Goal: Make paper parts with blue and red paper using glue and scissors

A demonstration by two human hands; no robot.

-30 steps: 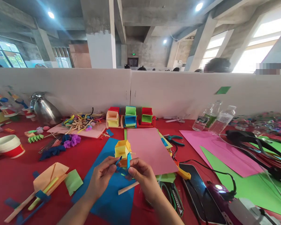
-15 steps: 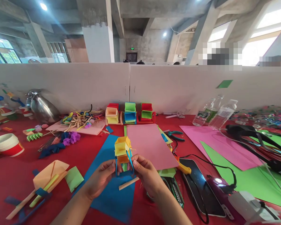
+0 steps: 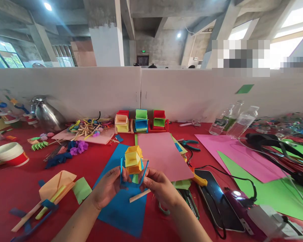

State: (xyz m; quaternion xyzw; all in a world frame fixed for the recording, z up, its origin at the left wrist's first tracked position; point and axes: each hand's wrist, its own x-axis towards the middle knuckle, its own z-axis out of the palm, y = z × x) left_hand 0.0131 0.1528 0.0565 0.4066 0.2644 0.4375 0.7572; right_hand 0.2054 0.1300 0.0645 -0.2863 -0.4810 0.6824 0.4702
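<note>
Between my fingertips is a blue paper frame (image 3: 130, 184), roughly U-shaped, with two thin uprights. My left hand (image 3: 110, 186) pinches its left side, and my right hand (image 3: 158, 185) pinches its right side. The left upright stands nearly straight, while the right one leans outward. Just beyond the frame sits a yellow and orange paper wheel (image 3: 133, 157) with open pockets. Some light green paper shows below it, partly hidden by the frame. A flat wooden stick (image 3: 139, 196) lies under my right fingers on a blue sheet (image 3: 125, 215).
Three finished-looking paper wheels on stands, including a red and green one (image 3: 159, 120), line the back. A pink sheet (image 3: 164, 154) lies beyond my right hand. Pliers (image 3: 190, 145), a phone (image 3: 218, 201) and a power strip (image 3: 267, 215) are rightward; a paper cup (image 3: 20, 160) is leftward.
The blue frame's uprights have spread apart: the right one leaned inward across the yellow wheel and now tilts outward. Both hands still pinch the frame in nearly the same place.
</note>
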